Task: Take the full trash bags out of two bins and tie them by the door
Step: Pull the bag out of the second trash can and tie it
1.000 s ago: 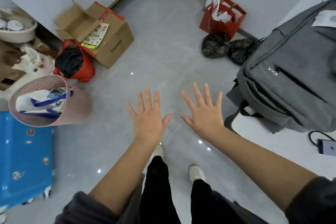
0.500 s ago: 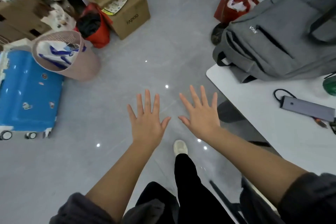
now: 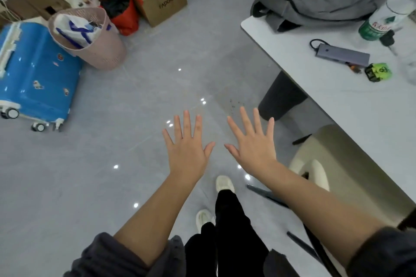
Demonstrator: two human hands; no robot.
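Left grip (image 3: 188, 150) and right grip (image 3: 253, 148) stay spread, empty, above the floor (image 3: 135, 108). The view has swung round; the bin (image 3: 105, 51) now sits at ten o'clock, its bag (image 3: 69, 26) still inside, likely next to be pulled.

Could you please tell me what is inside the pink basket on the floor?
The pink basket holds a white bag with blue markings; whatever lies inside or beneath that bag is covered.

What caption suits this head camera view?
Left hand and right hand spread open over the grey tile floor, the pink perforated plastic bin and its white-and-blue bag untouched beside a blue suitcase.
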